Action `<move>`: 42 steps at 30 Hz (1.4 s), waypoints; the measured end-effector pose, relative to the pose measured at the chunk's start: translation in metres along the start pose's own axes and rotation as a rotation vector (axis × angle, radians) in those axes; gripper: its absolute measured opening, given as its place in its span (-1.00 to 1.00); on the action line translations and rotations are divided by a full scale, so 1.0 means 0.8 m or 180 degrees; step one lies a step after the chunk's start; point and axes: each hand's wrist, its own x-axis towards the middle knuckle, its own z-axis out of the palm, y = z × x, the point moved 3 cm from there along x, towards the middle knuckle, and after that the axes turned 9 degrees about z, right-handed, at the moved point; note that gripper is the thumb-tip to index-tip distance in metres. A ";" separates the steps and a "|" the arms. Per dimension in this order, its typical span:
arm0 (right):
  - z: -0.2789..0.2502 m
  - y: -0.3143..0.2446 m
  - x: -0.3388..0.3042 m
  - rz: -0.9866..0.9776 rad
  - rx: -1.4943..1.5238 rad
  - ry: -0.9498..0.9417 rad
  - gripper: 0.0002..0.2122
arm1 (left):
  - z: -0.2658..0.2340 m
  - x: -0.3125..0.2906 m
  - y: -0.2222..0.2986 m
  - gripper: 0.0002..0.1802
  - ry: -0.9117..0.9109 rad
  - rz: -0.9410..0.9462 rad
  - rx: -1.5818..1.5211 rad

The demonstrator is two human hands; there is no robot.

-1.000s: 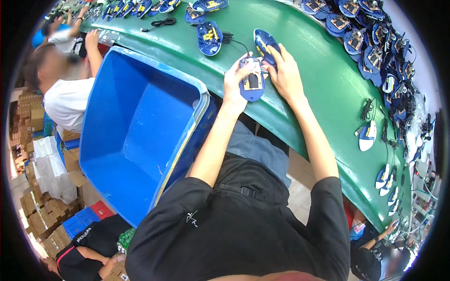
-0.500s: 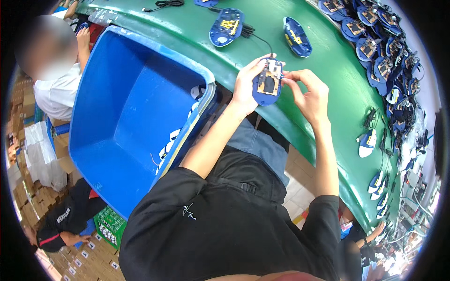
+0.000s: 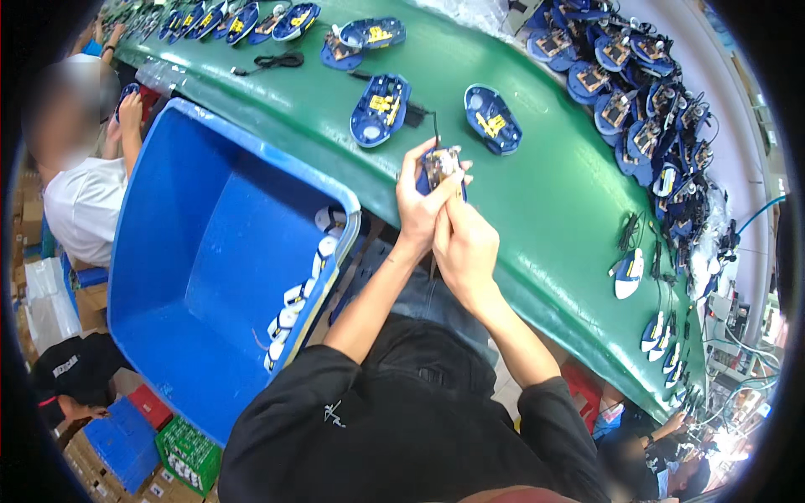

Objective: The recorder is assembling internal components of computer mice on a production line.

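Note:
Over the near edge of the green table, my left hand point(image 3: 417, 205) is wrapped round the sides of an opened computer mouse point(image 3: 442, 166), a blue oval base with a bare circuit board and a dark cable at its far end. My right hand point(image 3: 465, 247) is closed against the same mouse from the right, its thumb on the board. Both hands cover much of the base. Just beyond them lie two blue mouse shells with yellow inner parts, one at the left point(image 3: 380, 111) and one at the right point(image 3: 493, 120).
A big blue bin point(image 3: 243, 251) stands at my left, with several white-and-blue pieces along its right side. The green table point(image 3: 553, 210) curves round me. Opened mice with boards point(image 3: 616, 109) are heaped at its far right. A person in white point(image 3: 84, 201) works beyond the bin.
My right hand has come in from the mouse's right side and now grips it, thumb on the board. Both hands have drawn together. The view has shifted, showing more table at the far left.

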 end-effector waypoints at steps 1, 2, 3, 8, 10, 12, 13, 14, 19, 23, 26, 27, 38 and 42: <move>-0.007 0.000 0.006 0.0039 0.0142 -0.0491 -0.74 | 0.000 -0.002 0.003 -0.42 0.0228 -0.0193 -0.0138; -0.021 0.002 0.019 0.0081 0.0274 -0.0994 -0.72 | -0.006 0.000 0.000 -0.41 0.0349 -0.0210 -0.0316; -0.037 -0.003 0.037 0.0314 0.0520 -0.1601 -0.73 | -0.007 0.000 0.010 -0.41 0.0498 -0.0313 -0.0379; -0.030 0.020 0.250 0.0293 0.0081 -0.1053 -0.68 | -0.008 -0.003 0.020 -0.35 0.0571 -0.0646 -0.0926; 0.026 0.033 0.371 -0.0312 -0.0238 -0.0430 -0.71 | -0.008 -0.005 0.020 -0.36 0.0480 -0.0750 -0.0980; 0.096 0.053 0.491 -0.0936 -0.1111 -0.0205 -0.75 | -0.009 -0.005 0.020 -0.37 0.0423 -0.0872 -0.0972; 0.094 0.095 0.582 -0.1058 -0.1423 -0.0180 -0.73 | 0.008 -0.002 0.012 -0.37 0.0259 -0.0948 -0.1149; 0.090 0.124 0.641 -0.1205 -0.1702 -0.0191 -0.71 | 0.020 0.000 0.013 -0.37 0.0111 -0.1077 -0.1330; 0.219 0.075 0.643 -0.1057 -0.2098 -0.1151 -0.67 | -0.004 0.000 0.022 -0.34 0.0195 -0.1189 -0.1200; 0.259 0.057 0.598 -0.1257 -0.1746 -0.0687 -0.71 | -0.020 -0.001 0.024 -0.35 0.0298 -0.1160 -0.1171; 0.218 0.085 0.633 -0.0775 -0.1937 -0.0757 -0.67 | -0.004 0.002 0.019 -0.36 0.0092 -0.1204 -0.1298; 0.207 0.094 0.648 -0.0704 -0.1847 -0.1061 -0.64 | 0.001 0.003 0.020 -0.36 0.0037 -0.1197 -0.1340; 0.212 0.061 0.605 -0.0116 -0.1030 -0.1252 -0.66 | -0.017 -0.004 0.019 -0.38 0.0213 -0.1087 -0.1241; 0.201 0.084 0.644 0.0591 -0.0198 -0.1310 -0.70 | -0.017 -0.004 0.016 -0.38 0.0283 -0.1088 -0.1183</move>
